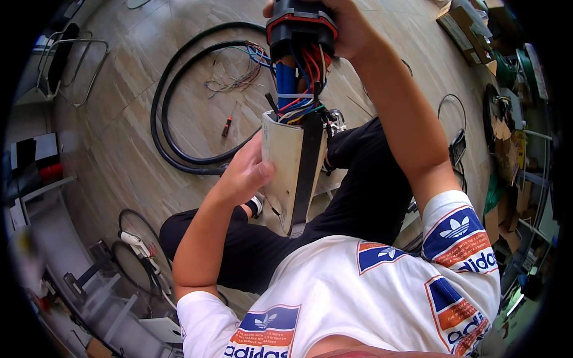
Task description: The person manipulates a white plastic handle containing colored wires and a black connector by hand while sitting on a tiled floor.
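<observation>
Your left hand [245, 173] is wrapped around the pale sleeve [285, 161] at centre; your right hand [334, 24] clasps the black connector [301, 27] up top. Coloured wires [301, 83] already bundled, still exposed between.

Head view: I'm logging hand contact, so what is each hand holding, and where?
Left hand holds the pale sleeve at its side; right hand grips the black connector atop the wire bundle.
</observation>
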The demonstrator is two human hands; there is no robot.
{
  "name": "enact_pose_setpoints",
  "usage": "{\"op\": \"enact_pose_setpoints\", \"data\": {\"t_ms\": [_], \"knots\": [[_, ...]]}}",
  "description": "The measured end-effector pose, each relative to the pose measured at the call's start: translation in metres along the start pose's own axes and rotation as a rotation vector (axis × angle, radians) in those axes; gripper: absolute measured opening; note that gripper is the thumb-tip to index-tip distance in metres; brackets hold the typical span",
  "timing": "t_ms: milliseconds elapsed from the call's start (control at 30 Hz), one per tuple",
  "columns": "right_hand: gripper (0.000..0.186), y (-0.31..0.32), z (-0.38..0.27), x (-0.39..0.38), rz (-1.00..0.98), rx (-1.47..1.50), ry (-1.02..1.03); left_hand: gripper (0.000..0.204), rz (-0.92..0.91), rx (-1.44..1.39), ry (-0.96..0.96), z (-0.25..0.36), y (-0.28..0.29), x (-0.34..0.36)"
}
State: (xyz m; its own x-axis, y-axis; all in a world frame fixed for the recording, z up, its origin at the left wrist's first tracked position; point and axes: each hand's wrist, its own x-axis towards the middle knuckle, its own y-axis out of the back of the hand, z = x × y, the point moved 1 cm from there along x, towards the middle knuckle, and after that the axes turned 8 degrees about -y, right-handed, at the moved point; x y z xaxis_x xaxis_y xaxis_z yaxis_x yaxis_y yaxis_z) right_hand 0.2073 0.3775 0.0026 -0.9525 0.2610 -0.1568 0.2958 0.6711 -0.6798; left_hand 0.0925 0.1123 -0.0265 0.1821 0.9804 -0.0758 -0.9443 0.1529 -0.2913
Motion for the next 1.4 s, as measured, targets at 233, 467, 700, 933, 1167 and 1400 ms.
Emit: {"op": "enact_pose_setpoints", "data": {"t_ms": [233,467,700,933,1167,1400], "knots": [[0.034,-0.003,-0.003,0.008,0.054,-0.008,0.024,0.107,-0.059,0.122,0.119,-0.008,0.018,-0.011],[0.034,-0.004,0.005,0.018,0.003,0.022,0.032,0.098,-0.167,0.009,0.146,-0.012,0.028,-0.018],[0.034,0.002,0.009,0.033,-0.025,0.137,0.004,0.105,-0.159,-0.262,0.277,0.013,0.032,-0.025],[0.047,-0.006,0.009,0.046,-0.164,0.158,-0.02,0.12,-0.069,-0.378,0.139,-0.001,0.027,-0.026],[0.05,0.0,0.023,0.064,-0.258,0.324,-0.035,0.123,-0.085,-0.487,0.023,-0.024,0.031,-0.03],[0.041,0.004,0.033,0.082,-0.247,0.318,0.131,0.12,0.045,-0.398,-0.001,-0.007,0.021,-0.031]]}}
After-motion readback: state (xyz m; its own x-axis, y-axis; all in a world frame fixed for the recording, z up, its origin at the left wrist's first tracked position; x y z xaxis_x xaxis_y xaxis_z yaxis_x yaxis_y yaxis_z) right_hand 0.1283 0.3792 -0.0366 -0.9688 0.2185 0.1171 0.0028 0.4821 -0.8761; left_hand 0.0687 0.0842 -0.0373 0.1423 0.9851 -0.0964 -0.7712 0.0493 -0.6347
